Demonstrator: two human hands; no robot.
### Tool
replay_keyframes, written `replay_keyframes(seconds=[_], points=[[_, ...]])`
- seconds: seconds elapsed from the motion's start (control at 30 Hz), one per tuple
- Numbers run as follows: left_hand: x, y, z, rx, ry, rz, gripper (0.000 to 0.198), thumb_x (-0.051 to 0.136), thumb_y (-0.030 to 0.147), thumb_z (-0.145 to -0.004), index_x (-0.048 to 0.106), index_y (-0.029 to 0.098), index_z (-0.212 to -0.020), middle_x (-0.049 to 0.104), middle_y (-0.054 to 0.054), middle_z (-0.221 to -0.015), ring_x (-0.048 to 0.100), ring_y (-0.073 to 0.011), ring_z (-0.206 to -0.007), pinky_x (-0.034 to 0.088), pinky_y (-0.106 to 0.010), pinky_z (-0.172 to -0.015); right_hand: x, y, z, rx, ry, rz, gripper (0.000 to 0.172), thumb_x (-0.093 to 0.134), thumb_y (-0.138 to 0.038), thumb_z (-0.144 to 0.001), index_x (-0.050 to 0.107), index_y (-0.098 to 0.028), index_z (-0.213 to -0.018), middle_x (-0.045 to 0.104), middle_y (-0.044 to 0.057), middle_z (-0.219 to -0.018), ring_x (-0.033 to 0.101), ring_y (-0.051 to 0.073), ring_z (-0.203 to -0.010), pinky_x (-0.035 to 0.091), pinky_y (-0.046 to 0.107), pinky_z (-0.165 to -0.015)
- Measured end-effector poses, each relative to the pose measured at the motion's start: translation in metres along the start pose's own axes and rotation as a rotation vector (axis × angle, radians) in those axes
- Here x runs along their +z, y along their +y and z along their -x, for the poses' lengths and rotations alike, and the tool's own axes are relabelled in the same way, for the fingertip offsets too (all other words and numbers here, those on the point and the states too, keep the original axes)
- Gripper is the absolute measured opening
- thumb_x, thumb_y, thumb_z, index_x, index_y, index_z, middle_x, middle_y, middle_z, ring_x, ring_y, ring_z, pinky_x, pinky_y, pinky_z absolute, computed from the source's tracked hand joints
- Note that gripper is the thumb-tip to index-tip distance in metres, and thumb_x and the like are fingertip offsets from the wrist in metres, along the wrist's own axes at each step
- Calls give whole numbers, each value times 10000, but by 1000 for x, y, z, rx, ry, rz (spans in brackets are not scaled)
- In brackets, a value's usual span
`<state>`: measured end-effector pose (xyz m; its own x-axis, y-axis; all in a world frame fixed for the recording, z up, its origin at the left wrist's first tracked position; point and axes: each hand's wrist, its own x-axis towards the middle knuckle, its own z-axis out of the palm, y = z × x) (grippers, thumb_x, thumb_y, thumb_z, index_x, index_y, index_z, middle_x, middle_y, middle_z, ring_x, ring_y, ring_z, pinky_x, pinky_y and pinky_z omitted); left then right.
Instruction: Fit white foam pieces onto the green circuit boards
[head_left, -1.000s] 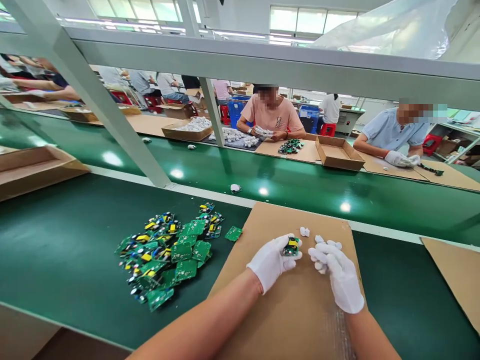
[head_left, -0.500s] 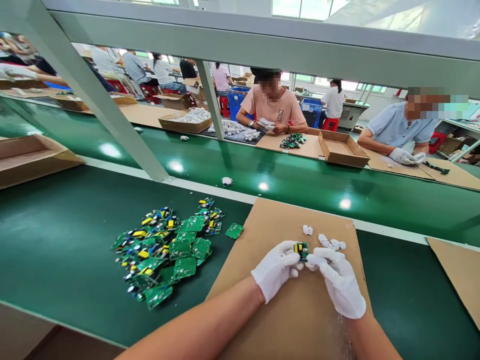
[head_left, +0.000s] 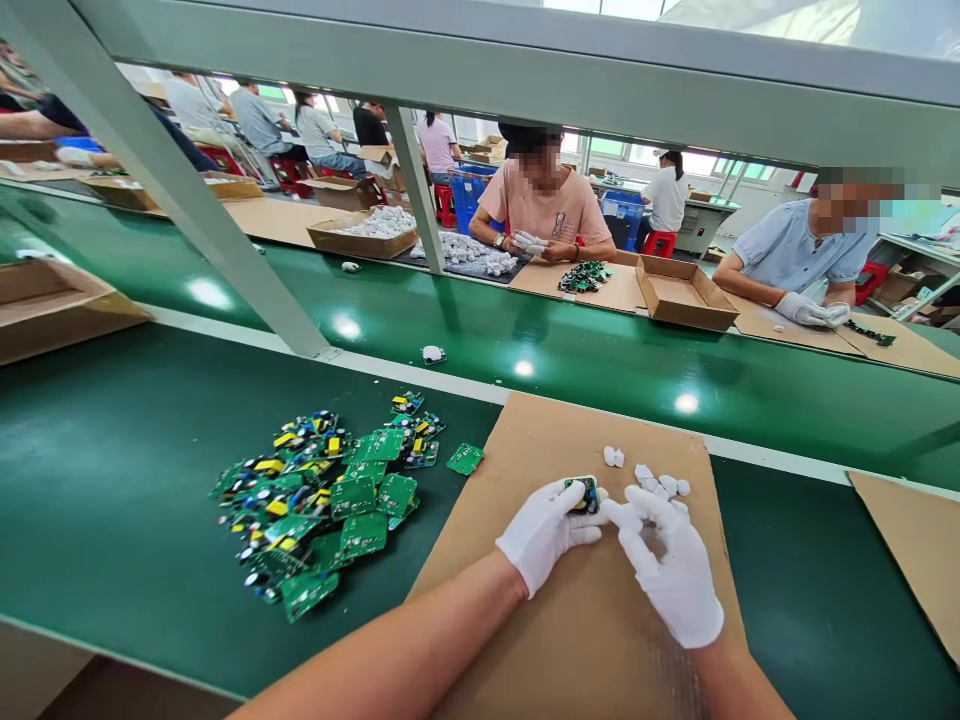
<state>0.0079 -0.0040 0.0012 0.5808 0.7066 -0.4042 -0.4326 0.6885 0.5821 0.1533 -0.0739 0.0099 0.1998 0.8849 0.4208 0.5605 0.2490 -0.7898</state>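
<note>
A heap of circuit boards (head_left: 364,535) is left on the table (head_left: 112,480), while one white-topped board (head_left: 433,354) is seen on the green strip (head_left: 585,345) beyond. A single board (head_left: 591,494) is clamped in the left hand (head_left: 546,530), just beside the right hand (head_left: 671,560); whether anything is pinched there cannot be told.

Small green circuit board (head_left: 582,491), its crowded component side facing up with yellow and dark parts showing, held at its nine o'clock edge by the fingers (head_left: 571,497) of the left hand (head_left: 536,540). From it, one small white piece (head_left: 613,457) lies at one o'clock and a loose white cluster (head_left: 661,484) toward three o'clock, both on cardboard (head_left: 600,640).
</note>
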Motion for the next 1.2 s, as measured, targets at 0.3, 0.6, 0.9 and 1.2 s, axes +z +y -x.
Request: replay_keyframes(seconds=[0.3, 0.6, 0.9, 1.2], points=[[1, -9, 1, 63, -65, -212, 506, 677, 448, -689, 566, 160, -1091, 643, -133, -1023, 646, -197, -790, 488, -293, -673, 1, 4, -2, -206, 40, 339, 177, 541, -187, -794, 601, -227, -956, 690, 3, -741, 628, 148, -643, 466, 325, -733], [2, -11, 2, 133, -48, -299, 433, 694, 403, -676, 633, 151, -1023, 650, -105, -999, 617, -216, -870, 480, -346, -787, -2, -1, -1, -286, 16, 529, 165, 532, -158, -785, 634, -225, -895, 651, -13, -658, 599, 136, -635, 425, 279, -724], [10, -12, 4, 114, -60, -236, 376, 746, 357, -613, 652, 130, -898, 645, -73, -886, 602, -195, -820, 484, -356, -791, 5, 1, -5, -267, -30, 614, 188, 484, -179, -840, 662, -238, -839, 644, 0, -676, 584, 145, -672, 399, 280, -709], [7, -11, 4, 14, -102, -81, 460, 716, 394, -657, 571, 145, -1016, 623, -78, -878, 625, -172, -730, 479, -342, -735, 3, 14, -4, -214, -51, 547, 250, 543, -236, -794, 636, -264, -1025, 645, 55, -1013, 557, 258, -1053, 425, 385, -850]])
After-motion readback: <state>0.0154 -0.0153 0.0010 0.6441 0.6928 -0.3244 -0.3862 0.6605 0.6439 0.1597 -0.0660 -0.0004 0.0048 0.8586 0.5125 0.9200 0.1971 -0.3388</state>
